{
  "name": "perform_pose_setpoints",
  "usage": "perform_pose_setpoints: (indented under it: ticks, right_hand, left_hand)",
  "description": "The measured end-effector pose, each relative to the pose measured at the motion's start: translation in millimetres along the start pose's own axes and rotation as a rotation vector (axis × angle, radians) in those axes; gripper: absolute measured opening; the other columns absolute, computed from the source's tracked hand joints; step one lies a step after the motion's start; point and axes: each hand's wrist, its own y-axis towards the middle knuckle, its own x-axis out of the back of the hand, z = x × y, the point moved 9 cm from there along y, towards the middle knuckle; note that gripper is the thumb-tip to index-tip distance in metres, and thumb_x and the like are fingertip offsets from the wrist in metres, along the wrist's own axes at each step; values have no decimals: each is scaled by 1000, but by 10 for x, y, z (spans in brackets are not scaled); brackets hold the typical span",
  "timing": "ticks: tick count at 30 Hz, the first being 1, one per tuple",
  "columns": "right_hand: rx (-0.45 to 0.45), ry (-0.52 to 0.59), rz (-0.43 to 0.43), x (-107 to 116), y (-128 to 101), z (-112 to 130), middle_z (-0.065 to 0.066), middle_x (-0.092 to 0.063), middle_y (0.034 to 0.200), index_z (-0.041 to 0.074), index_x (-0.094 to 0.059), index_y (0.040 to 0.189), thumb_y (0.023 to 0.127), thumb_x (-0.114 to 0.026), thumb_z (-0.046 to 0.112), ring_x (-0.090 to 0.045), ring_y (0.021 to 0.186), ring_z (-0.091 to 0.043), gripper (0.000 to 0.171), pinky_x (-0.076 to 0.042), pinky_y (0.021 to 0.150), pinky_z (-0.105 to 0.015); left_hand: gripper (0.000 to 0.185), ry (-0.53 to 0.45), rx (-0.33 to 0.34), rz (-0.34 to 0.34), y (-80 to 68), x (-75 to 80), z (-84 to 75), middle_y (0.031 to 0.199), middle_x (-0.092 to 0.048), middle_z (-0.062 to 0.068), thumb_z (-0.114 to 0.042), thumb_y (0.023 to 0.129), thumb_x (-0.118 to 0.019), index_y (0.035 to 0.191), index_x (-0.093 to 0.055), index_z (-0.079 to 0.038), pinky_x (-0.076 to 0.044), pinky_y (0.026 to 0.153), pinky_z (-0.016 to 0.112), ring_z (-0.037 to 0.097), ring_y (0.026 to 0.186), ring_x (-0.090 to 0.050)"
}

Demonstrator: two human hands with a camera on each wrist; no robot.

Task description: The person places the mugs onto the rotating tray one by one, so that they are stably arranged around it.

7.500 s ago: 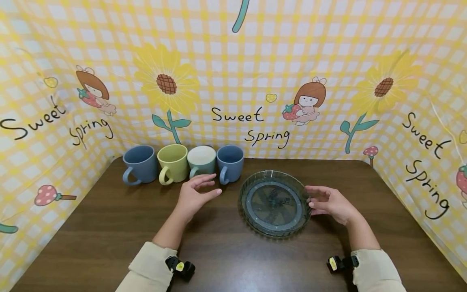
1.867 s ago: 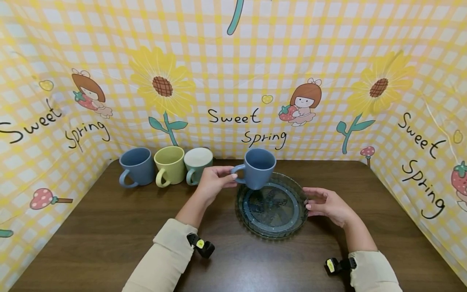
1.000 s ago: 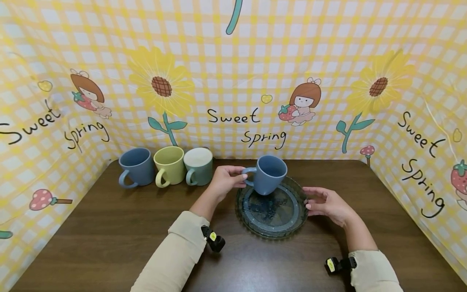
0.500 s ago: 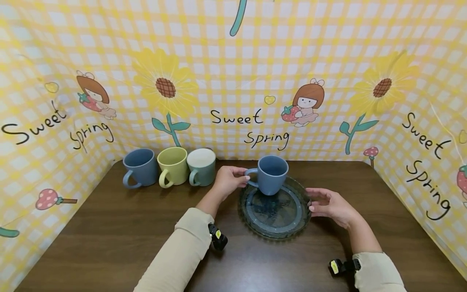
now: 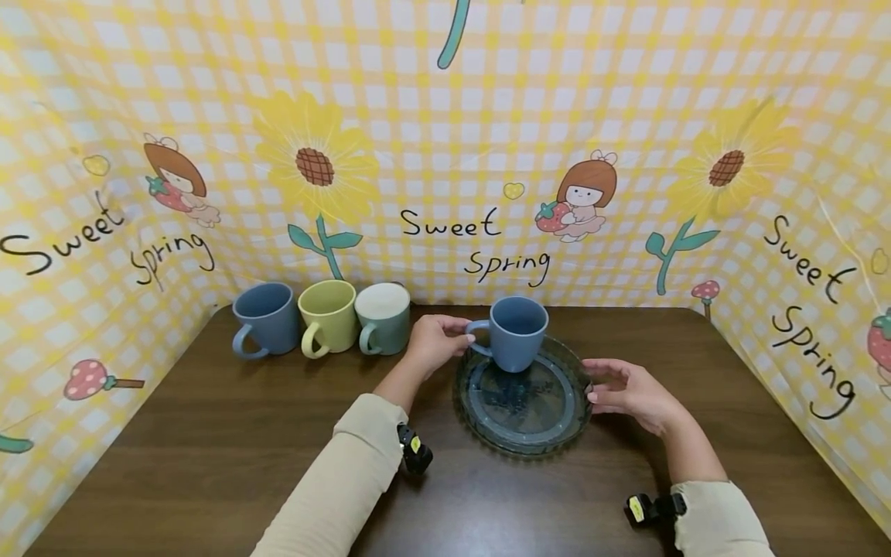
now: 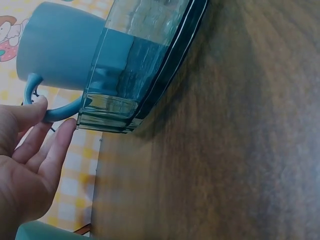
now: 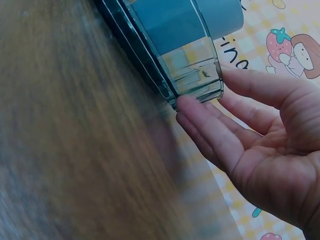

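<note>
A blue mug (image 5: 517, 340) stands upright inside a round, smoky, see-through dish (image 5: 518, 445), toward its back. Thumb and fingers of my left hand (image 5: 435, 340) pinch the mug's handle (image 6: 62, 111) on the left. Through the clear wall in the left wrist view, the lower part of the mug shows down close to the dish's base. My right hand (image 5: 629, 394) holds the right side of the dish, fingertips (image 7: 187, 105) at the lower wall and another digit up at the rim. The far side of the dish is partly hidden behind the mug.
Left of the dish, three mugs stand in a row along the back of the brown table (image 5: 209, 464): a blue one (image 5: 267, 321), a yellow-green one (image 5: 330, 319) and a teal one (image 5: 384, 321) with a white inside. A checked cloth (image 5: 445, 116) hangs around the sides and back.
The left hand took the rightmost blue mug from the row by its handle, carried it right and lowered it into the dish. The right hand has stayed at the dish's right side.
</note>
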Motion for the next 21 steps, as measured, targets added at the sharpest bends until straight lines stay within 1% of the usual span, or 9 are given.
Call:
perform_pose_setpoints:
  ticks: [3, 6, 8, 11, 16, 18, 21]
  right_hand:
    - [-5, -16, -13, 7, -9, 9, -35, -34, 143, -13, -35, 142, 90, -69, 2, -59, 107, -25, 64, -58, 82, -45]
    - [-4, -33, -29, 21, -12, 15, -35, -34, 142, -13, -36, 141, 91, -67, 5, -59, 109, -25, 61, -58, 81, -46]
    - [0, -44, -45, 39, -8, 18, -35, -36, 141, -14, -37, 140, 92, -67, 6, -59, 109, -24, 59, -59, 81, -45]
    - [7, -59, -63, 61, 4, 13, -36, -38, 139, -15, -39, 138, 93, -66, 7, -59, 107, -22, 57, -59, 82, -42]
    - [4, -81, -88, 101, 33, -5, -35, -43, 136, -15, -42, 136, 96, -61, 7, -62, 103, -20, 50, -59, 81, -40]
    - [-6, -94, -96, 119, 49, -10, -34, -44, 135, -14, -44, 135, 97, -60, 7, -62, 101, -21, 46, -59, 79, -40]
    - [-22, -113, -99, 124, 96, 3, -33, -46, 136, -12, -46, 135, 98, -58, 7, -62, 102, -23, 44, -60, 79, -41]
  left_hand:
    - [24, -52, -2, 7, -17, -8, 11, 96, -73, 11, -5, 85, -76, 109, -74, -3, -61, 72, 33, 28, 84, -72]
    - [29, -120, -8, 20, -38, -16, 22, 100, -72, 14, -2, 85, -75, 114, -71, 0, -61, 73, 33, 27, 88, -71]
    - [33, -158, -13, 27, -57, -17, 15, 105, -71, 15, 1, 84, -75, 117, -69, 1, -61, 73, 33, 25, 92, -70]
    - [38, -183, -17, 35, -93, -1, 6, 111, -70, 14, 2, 83, -75, 121, -67, -1, -60, 74, 33, 22, 96, -69]
    - [42, -228, -24, 46, -164, 45, 5, 116, -68, 13, 4, 82, -75, 124, -66, -1, -60, 76, 34, 24, 102, -67]
    - [43, -249, -32, 51, -187, 65, 7, 116, -68, 14, 5, 82, -74, 124, -65, 1, -60, 76, 35, 24, 102, -68]
    - [40, -260, -44, 52, -217, 105, 6, 114, -68, 17, 6, 83, -74, 121, -66, 2, -60, 75, 36, 24, 98, -69]
